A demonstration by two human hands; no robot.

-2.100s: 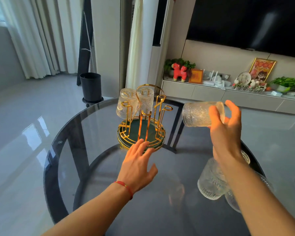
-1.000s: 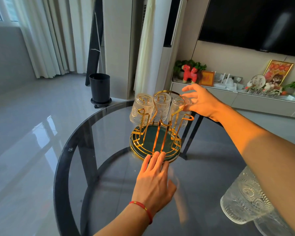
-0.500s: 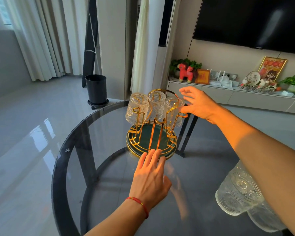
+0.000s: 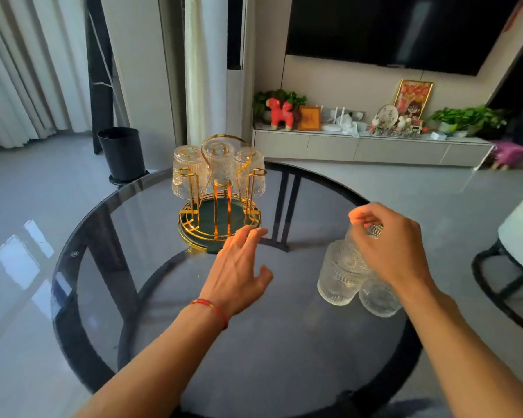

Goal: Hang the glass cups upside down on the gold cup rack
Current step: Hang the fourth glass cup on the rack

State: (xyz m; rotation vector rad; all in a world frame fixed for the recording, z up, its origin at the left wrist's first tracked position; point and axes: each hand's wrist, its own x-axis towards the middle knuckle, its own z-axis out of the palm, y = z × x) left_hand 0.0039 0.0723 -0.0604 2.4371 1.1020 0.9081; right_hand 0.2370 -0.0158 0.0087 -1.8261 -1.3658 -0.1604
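on the round glass table (image 4: 109,267), gold cup rack (image 4: 219,215) at the far side, three glass cups (image 4: 191,173) hanging upside down on it. left hand (image 4: 239,267) flat and spread, empty, fingertips by the rack's base. right hand (image 4: 387,248) curled over the top of a third cup (image 4: 367,232) among two standing cups (image 4: 341,273); actual hold unclear

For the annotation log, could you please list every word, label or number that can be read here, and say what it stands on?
None can be read.
Framed picture on the TV cabinet: red characters along its top, too blurred to read.
Round plaque beside it: dark marks, too small to read.
Small orange frame: a design, illegible.
Table rim: a small round mark, too small to read.
Glass cups and gold rack: no lettering visible.
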